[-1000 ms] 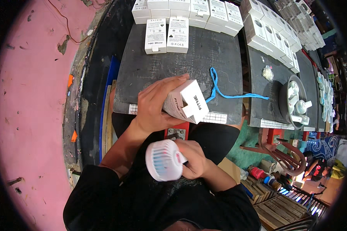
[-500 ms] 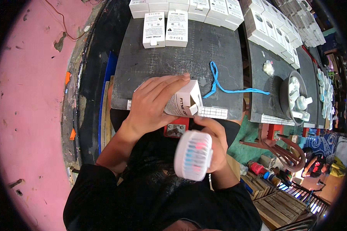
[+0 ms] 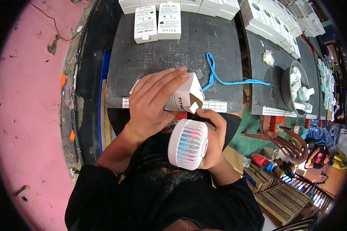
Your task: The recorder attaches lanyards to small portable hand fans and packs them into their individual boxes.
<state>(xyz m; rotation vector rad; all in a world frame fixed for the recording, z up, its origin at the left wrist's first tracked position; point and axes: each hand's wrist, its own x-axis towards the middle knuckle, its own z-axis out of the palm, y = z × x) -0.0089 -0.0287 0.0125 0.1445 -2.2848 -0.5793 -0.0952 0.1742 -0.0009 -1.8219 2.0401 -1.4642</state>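
Note:
My left hand (image 3: pixel 148 102) is wrapped round a small white carton (image 3: pixel 185 96), lying on its side at the near edge of the dark table. The carton's open end, with a loose flap, faces my right hand (image 3: pixel 214 144). That hand is closed on a white handheld fan (image 3: pixel 187 144), its round ribbed cage turned toward my left and pale blue and pink showing through the slots. The fan's handle is hidden by my fingers. My right fingertips are beside the carton's flap; whether they touch it I cannot tell.
Two white cartons (image 3: pixel 158 23) stand before a row at the table's (image 3: pixel 142 57) far side. A blue strap (image 3: pixel 235 82) crosses to the right-hand table. There, a grey bowl (image 3: pixel 287 92) holds several white fans, near more stacked cartons (image 3: pixel 272 29). A pink wall (image 3: pixel 31 115) is at left.
The view has shifted slightly, so the table sits higher. The fan has turned a little, showing more of its ribbed side and rim. Both hands keep their holds.

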